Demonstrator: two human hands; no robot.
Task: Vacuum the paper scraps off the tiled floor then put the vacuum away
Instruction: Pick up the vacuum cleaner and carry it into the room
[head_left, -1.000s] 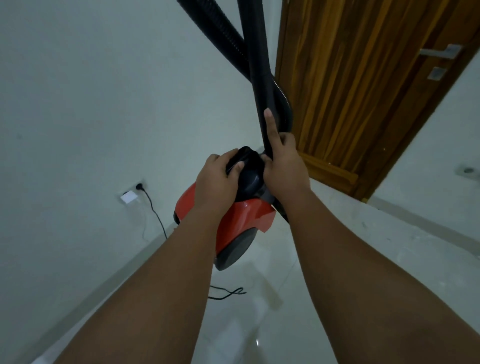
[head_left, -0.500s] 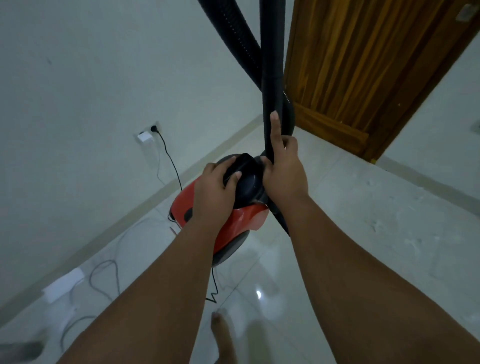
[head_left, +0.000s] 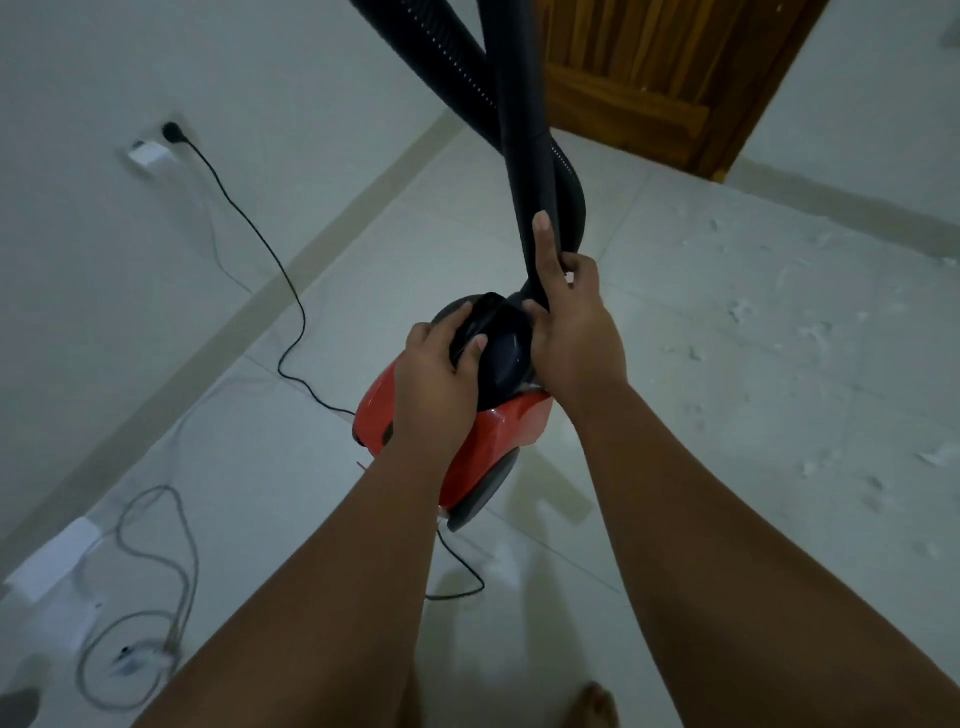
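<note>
A red and black canister vacuum (head_left: 511, 423) hangs above the tiled floor. My left hand (head_left: 436, 382) grips its black top handle (head_left: 496, 338). My right hand (head_left: 571, 332) is closed around the black wand (head_left: 519, 130) just above the canister, forefinger stretched up along it. A ribbed black hose (head_left: 441, 57) crosses behind the wand. Several white paper scraps (head_left: 815, 332) lie scattered on the tiles to the right. The vacuum's black cord (head_left: 249, 228) runs from the canister to a wall socket (head_left: 171, 132).
A wooden door (head_left: 654, 67) stands at the top right. A white charger with a grey cable (head_left: 150, 582) lies on the floor at the lower left, by the wall. My bare foot (head_left: 595, 704) shows at the bottom edge.
The view has tilted downward: more floor, the scraps and the grey cable now show. Both hands keep the same hold on the vacuum and wand.
</note>
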